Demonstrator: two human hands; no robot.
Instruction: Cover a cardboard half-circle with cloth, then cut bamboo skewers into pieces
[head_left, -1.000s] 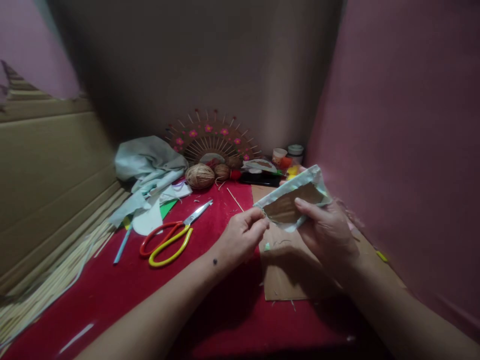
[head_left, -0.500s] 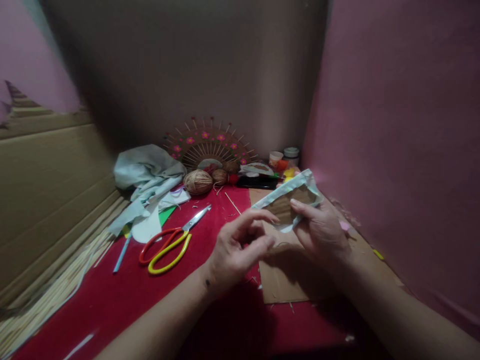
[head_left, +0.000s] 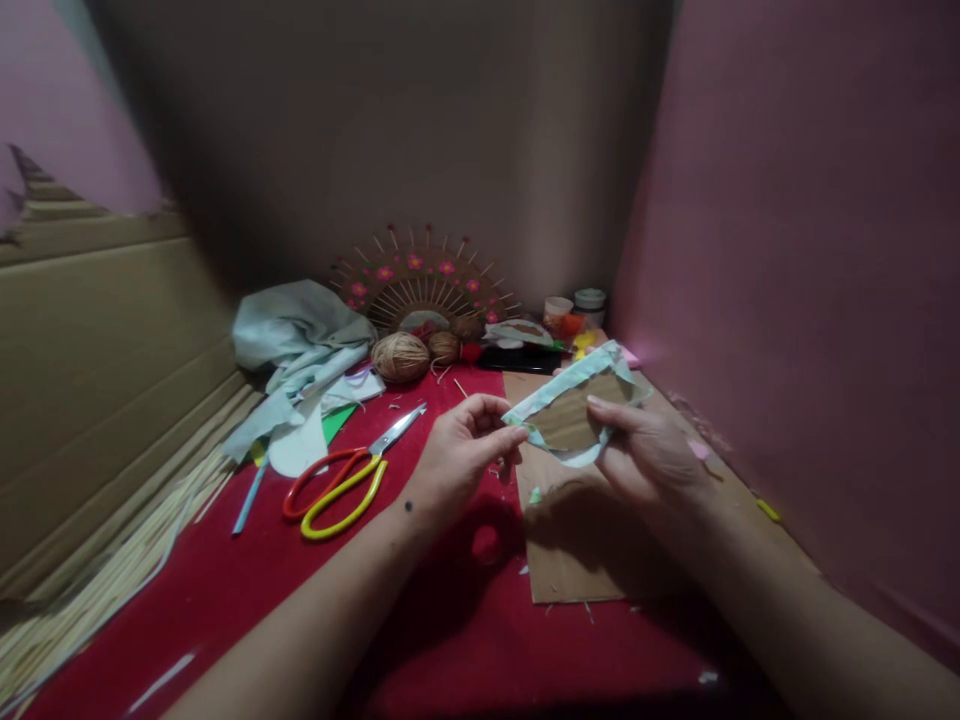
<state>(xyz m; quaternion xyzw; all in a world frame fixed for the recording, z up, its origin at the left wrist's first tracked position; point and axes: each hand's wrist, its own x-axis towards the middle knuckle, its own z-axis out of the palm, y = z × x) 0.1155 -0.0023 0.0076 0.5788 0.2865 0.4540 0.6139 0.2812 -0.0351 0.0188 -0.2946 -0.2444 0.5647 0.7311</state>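
Between my hands is a brown cardboard piece [head_left: 566,415] with pale green fabric folded over its edges, held above a flat cardboard sheet [head_left: 577,560]. My right hand [head_left: 652,455] grips its right side, the thumb lying on the brown face. At the left corner, my left hand [head_left: 469,450] pinches the fabric edge between thumb and fingers. Scissors [head_left: 352,485] with one red and one yellow handle lie on the red cloth [head_left: 292,590], left of my left hand, blades pointing away.
Crumpled pale fabric [head_left: 292,330] lies at the back left beside twine balls [head_left: 400,357]. Behind them stands a flowered stick fan [head_left: 416,275]. Small jars [head_left: 589,305] are at the back right. Thin sticks [head_left: 120,590] run along the left; a pink wall [head_left: 810,300] rises on the right.
My left hand has moved from in front of the piece to its left corner and closed on it. A small green scrap now shows on the cardboard sheet. The view has shifted slightly.
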